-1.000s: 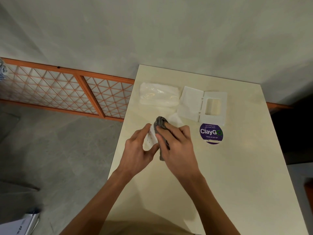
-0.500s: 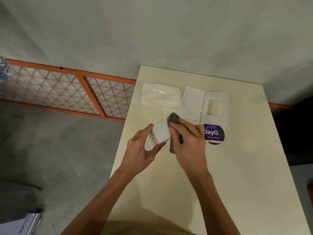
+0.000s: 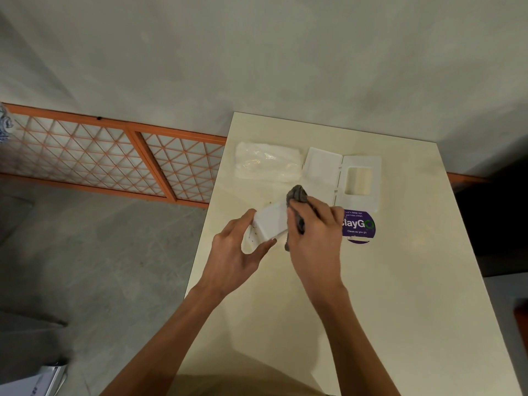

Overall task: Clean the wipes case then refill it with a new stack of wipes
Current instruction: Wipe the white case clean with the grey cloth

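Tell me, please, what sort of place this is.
Probably a shared pantry or break area. The round purple sticker on the cream rectangular table says to keep pantries clean. An orange-framed lattice partition and grey concrete floor suggest a workplace, not a home.

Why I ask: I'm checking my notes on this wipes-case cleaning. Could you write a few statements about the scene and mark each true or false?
1. The left hand grips the white case base. True.
2. The right hand presses a gray cloth against the case base. True.
3. The new stack of wipes sits inside the case base. False: it lies wrapped on the table, beyond the hands.
4. The lid is snapped onto the case base. False: it lies apart on the table, flap open.
5. The purple sticker is left of the left hand. False: it is right of the right hand.
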